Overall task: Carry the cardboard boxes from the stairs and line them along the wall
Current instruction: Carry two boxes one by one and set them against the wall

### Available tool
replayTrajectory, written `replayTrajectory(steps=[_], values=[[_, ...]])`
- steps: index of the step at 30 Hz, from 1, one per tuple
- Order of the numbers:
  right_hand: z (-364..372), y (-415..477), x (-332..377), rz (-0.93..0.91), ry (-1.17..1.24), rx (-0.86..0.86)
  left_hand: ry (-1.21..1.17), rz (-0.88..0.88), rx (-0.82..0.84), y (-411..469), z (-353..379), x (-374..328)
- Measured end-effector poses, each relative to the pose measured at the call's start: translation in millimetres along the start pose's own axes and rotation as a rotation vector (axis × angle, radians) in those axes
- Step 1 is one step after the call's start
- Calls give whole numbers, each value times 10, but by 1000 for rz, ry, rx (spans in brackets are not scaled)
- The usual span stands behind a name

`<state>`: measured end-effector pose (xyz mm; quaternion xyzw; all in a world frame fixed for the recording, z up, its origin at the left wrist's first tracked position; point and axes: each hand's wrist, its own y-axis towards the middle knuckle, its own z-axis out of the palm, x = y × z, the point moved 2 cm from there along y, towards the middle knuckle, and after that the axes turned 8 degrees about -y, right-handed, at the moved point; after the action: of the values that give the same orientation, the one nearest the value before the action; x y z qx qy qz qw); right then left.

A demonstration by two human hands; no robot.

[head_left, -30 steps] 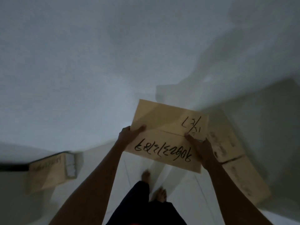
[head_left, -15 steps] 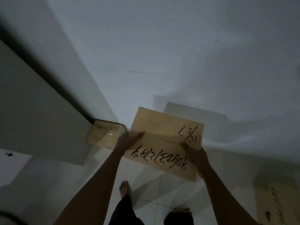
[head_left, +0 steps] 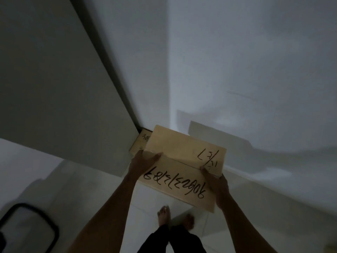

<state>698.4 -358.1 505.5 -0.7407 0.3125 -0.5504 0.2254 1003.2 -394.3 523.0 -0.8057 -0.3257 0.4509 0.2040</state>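
I hold a closed cardboard box [head_left: 182,161] with black handwriting on its top, level in front of me above the floor. My left hand [head_left: 141,163] grips its left edge, thumb on the lid. My right hand [head_left: 216,183] grips the right edge near the front corner. A second cardboard box [head_left: 142,141] with writing sits on the floor in the corner by the wall, mostly hidden behind the carried box and a grey panel.
A tall grey panel or door [head_left: 63,97] stands at the left, reaching the corner. White walls [head_left: 246,70] rise ahead and to the right. The floor is pale tile [head_left: 255,207]. A dark curved frame [head_left: 36,225] lies at the lower left. My bare feet [head_left: 164,216] show below the box.
The view has swung left toward the corner. The floor box by the grey panel is now closer and mostly covered by the carried box; the boxes at the right have left view.
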Motion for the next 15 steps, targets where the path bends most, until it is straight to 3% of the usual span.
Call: replayTrajectory(steps=[15], values=[[1546, 1218, 104, 58, -59, -7, 75, -16, -35, 1720, -540, 442]])
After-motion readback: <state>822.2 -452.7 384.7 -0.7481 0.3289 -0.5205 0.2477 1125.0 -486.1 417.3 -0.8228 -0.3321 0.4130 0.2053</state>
